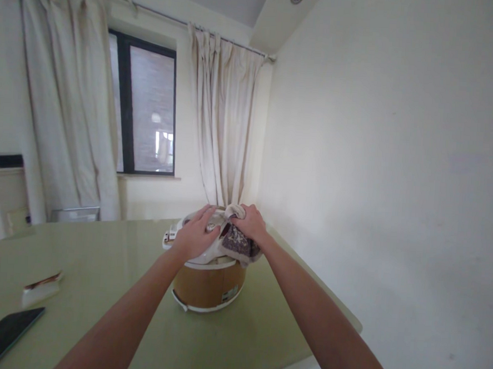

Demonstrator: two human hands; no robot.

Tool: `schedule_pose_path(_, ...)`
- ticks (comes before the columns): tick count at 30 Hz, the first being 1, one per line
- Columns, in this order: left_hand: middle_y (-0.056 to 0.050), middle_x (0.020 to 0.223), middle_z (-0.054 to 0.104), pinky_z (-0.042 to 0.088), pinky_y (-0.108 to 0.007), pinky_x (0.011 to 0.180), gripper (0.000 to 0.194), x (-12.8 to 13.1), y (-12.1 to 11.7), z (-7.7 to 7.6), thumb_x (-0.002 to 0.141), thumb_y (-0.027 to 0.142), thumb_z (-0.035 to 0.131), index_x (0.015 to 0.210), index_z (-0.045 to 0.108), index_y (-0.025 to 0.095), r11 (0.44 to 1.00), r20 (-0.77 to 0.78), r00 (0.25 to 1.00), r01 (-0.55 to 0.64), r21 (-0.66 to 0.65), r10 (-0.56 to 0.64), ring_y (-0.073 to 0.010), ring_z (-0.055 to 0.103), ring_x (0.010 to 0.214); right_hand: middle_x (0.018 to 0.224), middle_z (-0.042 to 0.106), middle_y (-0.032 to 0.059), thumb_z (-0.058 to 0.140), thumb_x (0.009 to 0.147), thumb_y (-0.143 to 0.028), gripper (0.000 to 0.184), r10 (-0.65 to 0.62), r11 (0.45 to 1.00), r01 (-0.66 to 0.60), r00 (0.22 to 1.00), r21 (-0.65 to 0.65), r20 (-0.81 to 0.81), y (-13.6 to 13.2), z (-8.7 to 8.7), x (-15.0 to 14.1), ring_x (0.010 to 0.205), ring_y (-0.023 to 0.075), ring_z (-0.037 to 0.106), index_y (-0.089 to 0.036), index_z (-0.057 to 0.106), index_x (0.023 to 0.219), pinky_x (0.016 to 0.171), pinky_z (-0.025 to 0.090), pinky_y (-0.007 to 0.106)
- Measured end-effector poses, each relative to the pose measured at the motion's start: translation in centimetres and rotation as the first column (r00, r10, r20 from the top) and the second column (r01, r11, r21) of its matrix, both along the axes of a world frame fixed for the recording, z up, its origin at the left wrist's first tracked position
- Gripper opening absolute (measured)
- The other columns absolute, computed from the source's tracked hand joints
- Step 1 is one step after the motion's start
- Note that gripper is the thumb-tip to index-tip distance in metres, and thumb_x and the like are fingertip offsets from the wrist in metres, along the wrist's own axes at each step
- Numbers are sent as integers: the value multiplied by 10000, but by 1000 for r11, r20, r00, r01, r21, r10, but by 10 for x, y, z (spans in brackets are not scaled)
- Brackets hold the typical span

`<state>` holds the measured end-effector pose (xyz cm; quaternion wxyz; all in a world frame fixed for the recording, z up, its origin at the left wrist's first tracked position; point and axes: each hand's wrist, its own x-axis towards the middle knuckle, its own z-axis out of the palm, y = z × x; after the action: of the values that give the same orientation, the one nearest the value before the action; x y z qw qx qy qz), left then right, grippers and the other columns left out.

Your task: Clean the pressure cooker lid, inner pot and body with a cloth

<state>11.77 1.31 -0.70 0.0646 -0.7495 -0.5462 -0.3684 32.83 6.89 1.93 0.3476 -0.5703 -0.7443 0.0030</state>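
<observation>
A rice cooker [209, 287] with a gold-brown body and a white lid stands on the green table. My left hand [196, 234] lies on the left part of its lid, fingers stretched out, holding nothing. On the lid's right side my right hand [250, 223] grips a patterned cloth [238, 245], dark purple-brown with pale edges. Part of the cloth bunches up above my fingers, and the rest hangs over the cooker's right rim. Both hands and the cloth hide much of the lid.
The green table [111, 276] ends at a white wall on the right. A dark flat object [5, 334] and a small whitish packet-like object [42, 290] lie at its left. Behind are pale curtains [223, 111] and a window [151, 109].
</observation>
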Motion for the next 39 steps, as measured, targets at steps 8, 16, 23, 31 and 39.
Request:
schedule_pose_path(8,-85,1715,416,412,-480,1258,629,2,-4,3,1008,468,479,1604,453,268,1000,9,1000,4,-19,-4,-287,483,1525,1163,656,85,691,873,-599,471,-1,1000,1,1000,1,-21,-1,0,0,1079,278,656,-294,736,1228,916,513,379)
schedule_pose_path(16,-78,1709,426,429,-467,1246,633,1,-1,0,1003,476,480,1601,450,271,1000,8,1000,3,0,-3,-287,492,1517,1183,663,79,712,872,-512,447,-10,1000,10,1000,-10,-16,-3,1,0,1082,263,645,-293,729,1262,913,503,360)
schedule_pose_path(23,-82,1716,413,404,-461,1263,625,2,0,0,1010,473,465,1596,451,258,1000,13,1000,14,-4,-14,-277,480,1525,1159,658,69,702,883,-500,415,-1,1000,1,1000,-14,-25,-3,0,1,1067,247,648,-279,726,1234,913,499,343)
schedule_pose_path(31,-84,1717,412,392,-461,1271,634,3,-1,1,1015,487,459,1606,446,257,1000,6,1000,-3,-5,3,-281,470,1534,1139,641,74,686,889,-571,426,-2,1000,2,1000,-15,-21,-6,1,1,1064,261,651,-275,729,1193,915,508,359)
schedule_pose_path(39,-78,1706,432,410,-467,1258,630,2,-1,-1,1009,479,473,1599,463,260,1000,1,1000,5,17,-5,-284,492,1516,1117,650,70,707,877,-570,424,5,1000,-6,999,-11,-40,-5,0,2,1023,247,649,-276,743,1181,886,505,343)
